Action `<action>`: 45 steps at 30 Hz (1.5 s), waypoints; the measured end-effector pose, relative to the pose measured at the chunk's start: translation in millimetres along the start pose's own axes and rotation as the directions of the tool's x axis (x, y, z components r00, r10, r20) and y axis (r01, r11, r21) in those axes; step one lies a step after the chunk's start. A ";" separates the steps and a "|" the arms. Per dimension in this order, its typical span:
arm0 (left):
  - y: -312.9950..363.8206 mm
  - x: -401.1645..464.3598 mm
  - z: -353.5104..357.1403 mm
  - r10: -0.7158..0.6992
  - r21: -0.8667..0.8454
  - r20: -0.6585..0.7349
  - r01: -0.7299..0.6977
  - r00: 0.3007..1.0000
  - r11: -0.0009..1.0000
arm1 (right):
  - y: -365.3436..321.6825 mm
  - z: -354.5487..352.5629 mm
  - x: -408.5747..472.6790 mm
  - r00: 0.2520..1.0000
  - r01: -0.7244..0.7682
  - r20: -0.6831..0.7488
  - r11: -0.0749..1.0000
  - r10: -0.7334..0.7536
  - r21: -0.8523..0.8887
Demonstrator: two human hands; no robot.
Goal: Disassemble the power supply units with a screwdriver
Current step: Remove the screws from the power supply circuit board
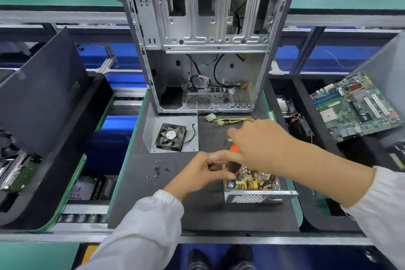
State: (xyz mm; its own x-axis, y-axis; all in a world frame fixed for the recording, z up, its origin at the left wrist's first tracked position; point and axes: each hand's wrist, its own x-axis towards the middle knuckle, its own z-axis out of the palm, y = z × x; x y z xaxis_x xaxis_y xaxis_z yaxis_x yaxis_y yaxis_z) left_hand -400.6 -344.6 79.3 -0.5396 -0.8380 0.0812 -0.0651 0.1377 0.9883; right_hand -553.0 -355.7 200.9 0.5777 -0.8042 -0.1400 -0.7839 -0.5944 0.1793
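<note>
Right hand [260, 142] grips screwdriver [234, 161] over open power supply unit [252, 184]; left hand [203, 173] pinches its shaft. Loose screws [156, 171] left, fan [171, 137] beyond, computer case [203, 50] far.

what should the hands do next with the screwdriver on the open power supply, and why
Probably keep the screwdriver upright and turn out a board screw. The right hand grips its orange-and-black handle, the left hand pinches near the shaft, and the power supply has its circuit board exposed. The tip is hidden.
</note>
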 end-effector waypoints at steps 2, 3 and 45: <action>-1.9 4.1 1.0 0.013 -0.007 -0.002 -0.013 1.000 1.000 | -2.6 -2.5 -0.1 1.000 -0.002 0.024 0.997 0.004 -0.073; -5.4 5.8 0.6 0.010 0.012 -0.015 -0.010 1.000 1.000 | -4.5 -3.9 0.2 0.999 0.007 0.045 0.996 -0.003 -0.091; 1.3 24.5 -11.6 -0.250 0.041 0.280 0.249 0.927 0.968 | 2.8 -0.9 -11.8 0.960 0.227 0.174 0.973 -0.219 -0.028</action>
State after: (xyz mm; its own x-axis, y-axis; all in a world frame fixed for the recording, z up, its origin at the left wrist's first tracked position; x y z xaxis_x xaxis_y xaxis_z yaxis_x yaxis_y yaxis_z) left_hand -404.2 -371.0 84.1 -0.7190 -0.6632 -0.2081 -0.2314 -0.0538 0.9714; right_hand -561.8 -347.8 203.9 0.6868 -0.6409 -0.3428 -0.6255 -0.7614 0.1704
